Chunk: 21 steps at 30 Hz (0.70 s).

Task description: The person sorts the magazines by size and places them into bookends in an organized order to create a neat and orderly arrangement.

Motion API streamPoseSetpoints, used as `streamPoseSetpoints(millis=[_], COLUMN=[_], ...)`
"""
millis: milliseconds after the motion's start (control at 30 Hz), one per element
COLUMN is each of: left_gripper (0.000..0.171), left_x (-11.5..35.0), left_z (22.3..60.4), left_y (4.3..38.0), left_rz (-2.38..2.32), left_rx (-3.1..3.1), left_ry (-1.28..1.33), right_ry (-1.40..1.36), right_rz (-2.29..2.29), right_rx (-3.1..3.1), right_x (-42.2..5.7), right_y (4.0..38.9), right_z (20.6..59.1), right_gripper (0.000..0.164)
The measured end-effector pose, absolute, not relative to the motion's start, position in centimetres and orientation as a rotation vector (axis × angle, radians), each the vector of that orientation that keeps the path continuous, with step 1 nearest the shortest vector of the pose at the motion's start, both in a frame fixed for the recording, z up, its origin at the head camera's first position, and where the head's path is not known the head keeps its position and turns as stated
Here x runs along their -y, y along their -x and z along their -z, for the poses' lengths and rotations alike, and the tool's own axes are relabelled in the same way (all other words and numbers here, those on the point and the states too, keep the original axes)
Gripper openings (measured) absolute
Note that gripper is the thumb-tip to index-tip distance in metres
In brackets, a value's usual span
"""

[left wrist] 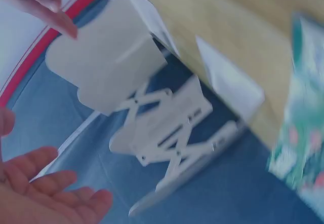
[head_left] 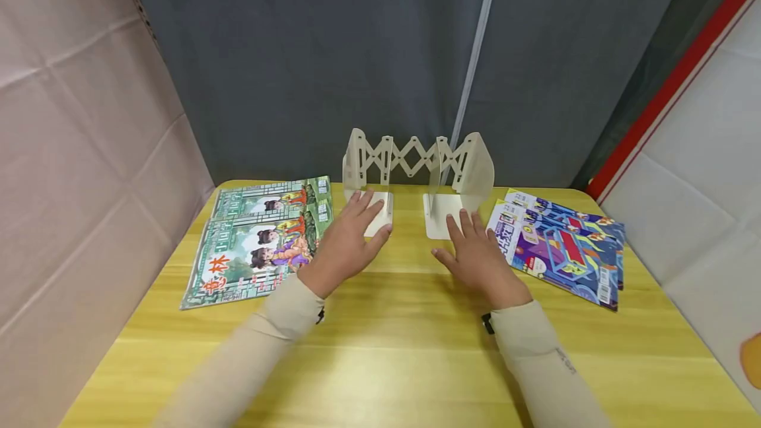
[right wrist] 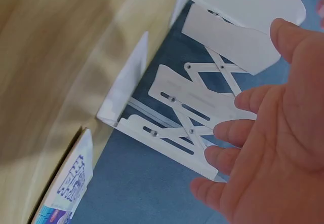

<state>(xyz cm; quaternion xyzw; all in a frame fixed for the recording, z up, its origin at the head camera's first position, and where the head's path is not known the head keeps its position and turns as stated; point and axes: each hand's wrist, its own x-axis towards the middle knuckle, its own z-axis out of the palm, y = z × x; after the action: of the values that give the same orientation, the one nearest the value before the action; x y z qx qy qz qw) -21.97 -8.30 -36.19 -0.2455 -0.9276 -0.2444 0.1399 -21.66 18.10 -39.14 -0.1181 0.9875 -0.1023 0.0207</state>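
A white expandable bookend (head_left: 414,156) with a criss-cross lattice stands at the back of the wooden table, partly extended, nothing between its plates. My left hand (head_left: 351,236), palm down with fingers spread, is in front of its left base plate. My right hand (head_left: 478,259) hovers likewise by the right base plate. Both hold nothing. In the left wrist view the left hand (left wrist: 55,188) has loosely bent fingers, apart from the bookend (left wrist: 167,127). In the right wrist view the right hand (right wrist: 273,138) overlaps the bookend (right wrist: 177,107); whether it touches is unclear.
Two overlapping green magazines (head_left: 255,249) lie on the table's left. Several purple-blue magazines (head_left: 561,249) lie fanned at the right. A dark grey curtain (head_left: 333,51) hangs behind the table (head_left: 380,362). White sheets (head_left: 89,150) flank both sides.
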Motion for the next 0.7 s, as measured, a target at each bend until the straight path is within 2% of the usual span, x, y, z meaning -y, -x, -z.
streamPoseSetpoints(millis=[367, 700], left_gripper=[0.055, 0.070], left_x=[11.6, 12.9], left_z=[32.8, 31.9], left_y=[27.8, 32.2], left_rz=[0.159, -0.166], left_rx=[2.585, 2.715], left_ry=[0.757, 0.751], right_ry=[0.413, 0.406], right_rz=[0.233, 0.219], right_rx=[-3.058, -3.034], right_x=[-18.6, -19.5], right_y=[21.7, 21.5], right_z=[40.2, 40.5], right_gripper=[0.081, 0.082])
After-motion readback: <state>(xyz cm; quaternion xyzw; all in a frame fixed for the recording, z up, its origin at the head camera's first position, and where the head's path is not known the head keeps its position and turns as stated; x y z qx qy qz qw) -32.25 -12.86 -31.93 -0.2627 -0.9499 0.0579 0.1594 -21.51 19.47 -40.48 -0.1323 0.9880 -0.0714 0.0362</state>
